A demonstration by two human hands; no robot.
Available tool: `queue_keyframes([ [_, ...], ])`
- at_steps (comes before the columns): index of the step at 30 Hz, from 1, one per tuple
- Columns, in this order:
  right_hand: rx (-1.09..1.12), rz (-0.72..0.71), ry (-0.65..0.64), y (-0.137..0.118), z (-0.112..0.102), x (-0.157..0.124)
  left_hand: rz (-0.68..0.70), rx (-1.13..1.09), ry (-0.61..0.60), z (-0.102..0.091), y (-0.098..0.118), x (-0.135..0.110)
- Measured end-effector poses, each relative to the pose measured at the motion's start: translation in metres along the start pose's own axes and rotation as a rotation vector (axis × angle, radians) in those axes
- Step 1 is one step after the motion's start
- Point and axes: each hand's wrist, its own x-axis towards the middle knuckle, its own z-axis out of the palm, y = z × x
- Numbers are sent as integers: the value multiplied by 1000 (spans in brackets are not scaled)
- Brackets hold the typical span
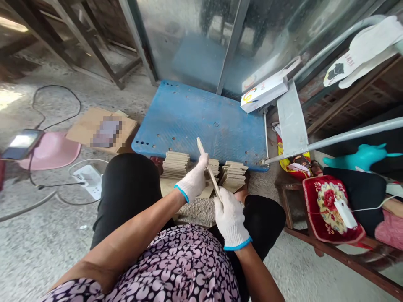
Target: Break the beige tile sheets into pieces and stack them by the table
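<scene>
In the head view, the person's left hand (pixel 194 181), in a white knit glove with a blue cuff, grasps a thin pale strip (pixel 214 181) partway along its length. The right hand (pixel 231 218), gloved alike, grips the near end of the same strip. The strip (whether it is 1 piece or several pressed together, I cannot tell) slants from far left to near right, between the person's knees and above the floor.

Just beyond the hands, 3 stacks of similar pale strips (pixel 175 165) sit along the near edge of a blue platform (pixel 201 119); the middle stack is partly hidden by the left hand and the held strip. At the platform's far right lies a white box (pixel 266 93), near a metal handle frame (pixel 292 119).

To the left are a cardboard box (pixel 83 128), a pink stool (pixel 55 147) with a phone (pixel 23 140) at its left, and a white power strip (pixel 88 178). To the right lies a red floral cushion (pixel 329 220), with a teal toy (pixel 355 157) farther off.
</scene>
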Motion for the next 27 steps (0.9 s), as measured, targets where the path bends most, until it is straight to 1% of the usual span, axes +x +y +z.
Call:
queue_keyframes([
  [3, 214, 191, -52, 14, -16, 13, 66, 29, 22, -9, 1, 3],
  [6, 525, 315, -206, 25, -28, 26, 112, 3, -27, -20, 1, 0],
  [8, 681, 369, -295, 30, -27, 30, 89, -31, -59, -26, 2, -3],
  [10, 729, 399, -345, 34, -20, 30, 53, -60, -67, -29, 4, -3],
  [13, 662, 406, -372, 40, -4, 28, 46, -61, -56, -27, 4, 0],
  [15, 531, 427, -316, 42, 6, 29, 63, -43, -33, -24, 1, 4],
  [17, 345, 459, -229, 40, 12, 34, 87, -26, 0, -22, -4, 9],
  [18, 260, 474, -208, 37, 15, 38, 100, -22, 17, -21, -7, 11],
  [20, 158, 491, -242, 29, 20, 47, 123, -22, 42, -20, -14, 14],
  [22, 132, 493, -321, 19, 27, 56, 131, -24, 51, -20, -20, 16],
  [24, 129, 501, -373, 11, 36, 63, 123, -2, 59, -21, -24, 17],
  [27, 170, 532, -375, 10, 53, 68, 106, 91, 68, -24, -26, 19],
])
